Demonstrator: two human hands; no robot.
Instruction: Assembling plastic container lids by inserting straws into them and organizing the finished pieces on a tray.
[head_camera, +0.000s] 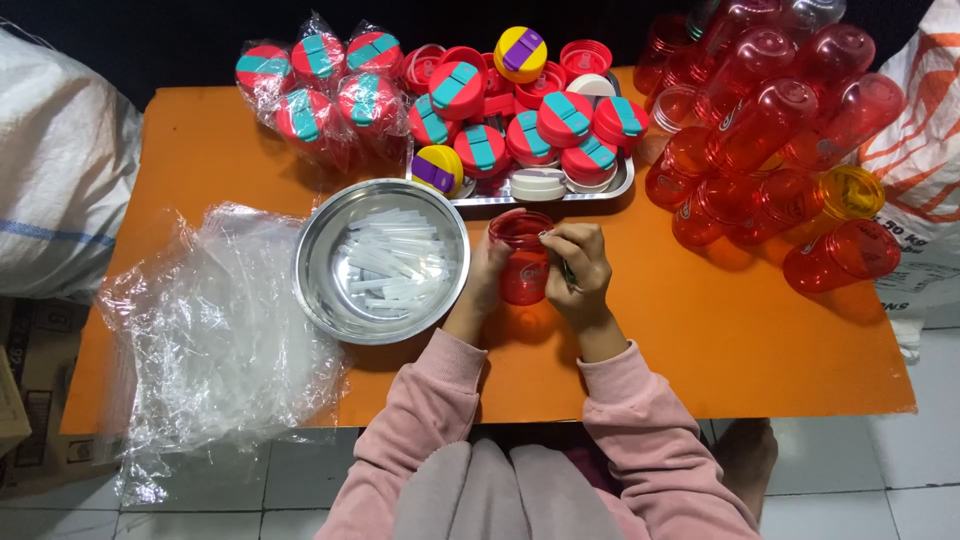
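Note:
A red see-through plastic bottle (522, 255) stands upright on the orange table (720, 330), held between both hands. My left hand (484, 278) wraps its left side. My right hand (580, 268) grips its right side, fingers near the open rim, with something thin and dark pinched in them; what it is I cannot tell. Just left of the bottle sits a round steel bowl (330, 300) filled with short clear plastic tubes (392, 262).
A steel tray (600, 192) at the back holds several red caps with teal flaps and two yellow-purple ones. Bagged caps (320, 85) lie back left. Red bottles (770, 140) pile up at right. Crumpled clear plastic bags (215, 330) cover the left edge. Sacks flank the table.

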